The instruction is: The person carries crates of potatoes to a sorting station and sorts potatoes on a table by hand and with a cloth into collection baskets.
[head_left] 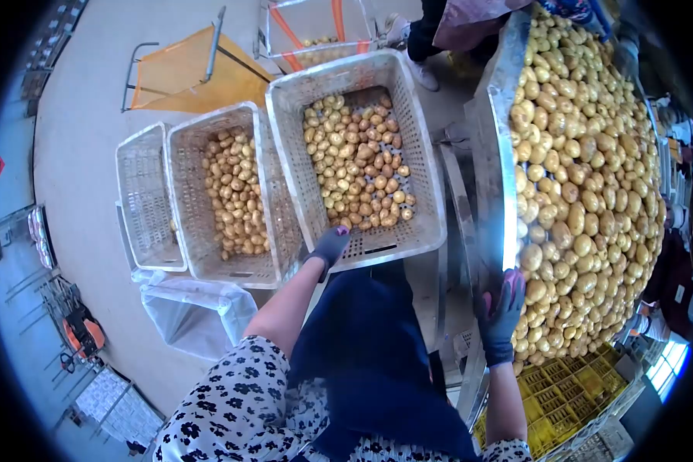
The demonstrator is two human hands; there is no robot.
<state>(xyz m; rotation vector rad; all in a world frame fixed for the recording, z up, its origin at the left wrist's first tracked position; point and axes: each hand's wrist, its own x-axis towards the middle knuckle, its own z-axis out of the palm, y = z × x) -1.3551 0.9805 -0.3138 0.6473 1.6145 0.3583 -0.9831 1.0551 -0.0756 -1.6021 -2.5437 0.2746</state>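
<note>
My left hand (330,248), in a dark glove with purple fingertips, grips the near rim of a white perforated plastic crate (432,196). Round yellow-brown potatoes (362,165) cover part of that crate's floor. On the right, my gloved right hand (502,317) lies at the metal edge (507,192) of a sorting table, its fingers stretched out beside a large spread of potatoes (577,208). Nothing shows in the right hand.
Left of the crate stand a second crate (189,177) with potatoes and a narrower white crate (142,208). An orange sheet on a metal frame (181,73) stands behind them. Yellow crates (562,400) sit below the table. Another person's shoe (423,73) shows at the top.
</note>
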